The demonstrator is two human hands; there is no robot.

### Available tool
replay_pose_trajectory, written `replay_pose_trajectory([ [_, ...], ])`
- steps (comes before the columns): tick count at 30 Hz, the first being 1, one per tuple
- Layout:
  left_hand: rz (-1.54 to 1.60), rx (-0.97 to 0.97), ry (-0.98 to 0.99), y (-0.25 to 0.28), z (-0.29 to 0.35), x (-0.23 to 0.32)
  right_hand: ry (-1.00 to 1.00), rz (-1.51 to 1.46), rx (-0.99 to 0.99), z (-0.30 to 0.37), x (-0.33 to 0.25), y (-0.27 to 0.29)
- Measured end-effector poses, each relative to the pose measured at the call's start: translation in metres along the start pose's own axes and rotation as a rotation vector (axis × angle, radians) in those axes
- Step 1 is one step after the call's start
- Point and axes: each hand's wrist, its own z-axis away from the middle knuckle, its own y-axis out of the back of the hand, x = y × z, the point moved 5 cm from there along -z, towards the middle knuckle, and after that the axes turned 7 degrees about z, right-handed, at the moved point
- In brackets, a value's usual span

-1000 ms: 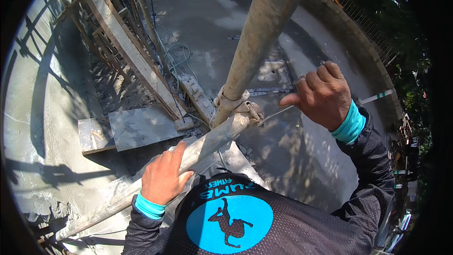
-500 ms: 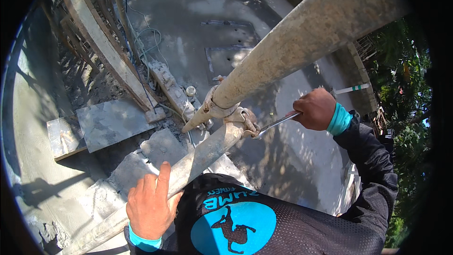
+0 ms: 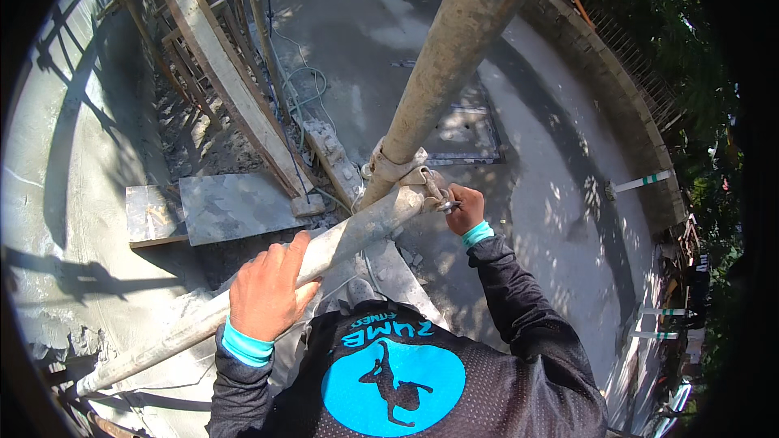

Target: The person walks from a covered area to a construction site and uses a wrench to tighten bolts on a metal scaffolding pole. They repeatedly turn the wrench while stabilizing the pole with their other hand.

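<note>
My left hand (image 3: 266, 290) is wrapped over a slanting grey metal scaffold pipe (image 3: 365, 227), fingers on top and thumb on its near side. The pipe's upper end meets a thicker-looking upright pipe (image 3: 446, 65) at a worn scaffold clamp (image 3: 396, 167). Close against the clamp's bolt side, my right hand (image 3: 466, 209) is closed round a metal wrench (image 3: 451, 206). Only a short bit of the wrench shows; the fist hides the remainder, and how its end sits on the nut cannot be made out.
Left lie flat boards (image 3: 235, 204) beside a long leaning timber (image 3: 223, 69). A thin hose (image 3: 312, 85) loops near a concrete-crusted beam (image 3: 331, 154). Far below is grey concrete ground (image 3: 540, 195), bordered at right by a low block wall (image 3: 621, 89) with rods and trees.
My right hand has swung left and inward with the wrench, now close to the clamp. My left hand stays on the pipe. The view has shifted, showing more ground at right.
</note>
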Motion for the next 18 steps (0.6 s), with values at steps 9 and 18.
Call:
replay_pose_trajectory([
  [9, -0.038, 0.021, -0.003, 0.0, 0.002, 0.004, 0.159, -0.115, -0.207, 0.025, 0.009, 0.044],
  [18, -0.029, 0.033, 0.002, -0.001, 0.003, 0.002, 0.013, -0.085, -0.156, 0.054, 0.004, 0.053],
])
